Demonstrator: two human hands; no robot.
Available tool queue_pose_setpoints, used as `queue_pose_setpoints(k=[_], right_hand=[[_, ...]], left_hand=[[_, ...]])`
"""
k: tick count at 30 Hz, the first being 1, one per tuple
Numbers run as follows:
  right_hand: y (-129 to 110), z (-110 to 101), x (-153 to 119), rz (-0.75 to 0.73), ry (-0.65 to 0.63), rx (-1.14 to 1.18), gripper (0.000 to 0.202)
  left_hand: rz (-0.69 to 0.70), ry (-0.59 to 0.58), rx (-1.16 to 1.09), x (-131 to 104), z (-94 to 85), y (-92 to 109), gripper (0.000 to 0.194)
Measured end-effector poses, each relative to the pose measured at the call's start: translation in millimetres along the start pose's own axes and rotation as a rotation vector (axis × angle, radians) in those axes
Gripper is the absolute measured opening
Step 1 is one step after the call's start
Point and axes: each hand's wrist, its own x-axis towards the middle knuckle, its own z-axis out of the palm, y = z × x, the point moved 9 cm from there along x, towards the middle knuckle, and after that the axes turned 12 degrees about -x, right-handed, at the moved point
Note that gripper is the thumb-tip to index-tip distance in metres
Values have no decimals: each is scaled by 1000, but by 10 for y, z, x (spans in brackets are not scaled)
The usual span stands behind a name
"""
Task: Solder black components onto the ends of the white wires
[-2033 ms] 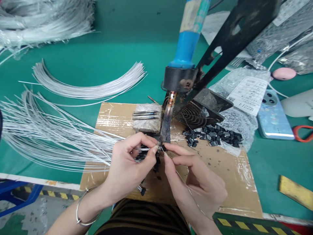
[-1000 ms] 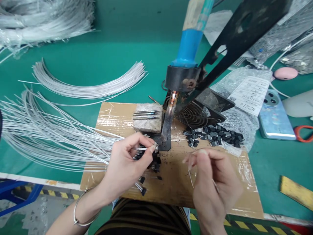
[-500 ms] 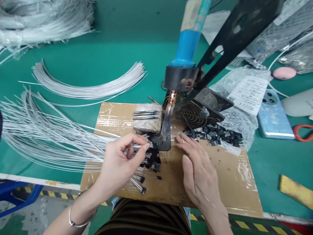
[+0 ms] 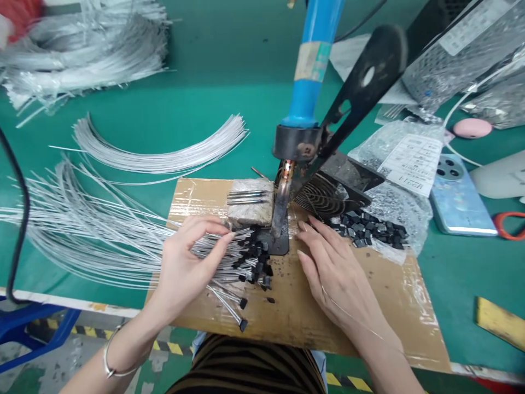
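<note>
My left hand (image 4: pixel 192 254) is over the bundle of white wires (image 4: pixel 135 241), thumb and index fingertips pinched together. What they hold, if anything, is too small to make out. Small black end pieces (image 4: pixel 256 262) sit on the wire ends, just right of these fingertips. My right hand (image 4: pixel 334 273) lies palm down on the cardboard (image 4: pixel 394 317), fingers stretched out and thumb apart. A thin pale strand runs across its back. Its fingertips are left of a pile of loose black pieces (image 4: pixel 373 229). Between the hands, a blue-handled soldering iron (image 4: pixel 307 82) points down in its black stand (image 4: pixel 361 82).
A wrapped block (image 4: pixel 250 210) with thin rods on top stands left of the iron tip. Behind it lies another white wire bundle (image 4: pixel 159 156). A round-grilled fan (image 4: pixel 324 194), plastic bag (image 4: pixel 410 158), phone (image 4: pixel 461 194) and red-orange handle (image 4: pixel 508 225) are at the right.
My left hand has drawn back left from the black wire ends. My right hand's fingers have stretched further over the cardboard. The whole view has shifted slightly.
</note>
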Motion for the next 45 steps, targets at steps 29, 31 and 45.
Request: queue_pose_setpoints(k=[29,31,45], right_hand=[[394,-435,-449,283,305,30,27],[408,-430,-470,297,308,36,25],[553,-596,-716,592,411,115,48]], left_hand=[[107,-112,291,1442,-487,-505,11],[90,-67,200,1474,-554,-526,12],[153,103,-161,1125,-896,-17,15]])
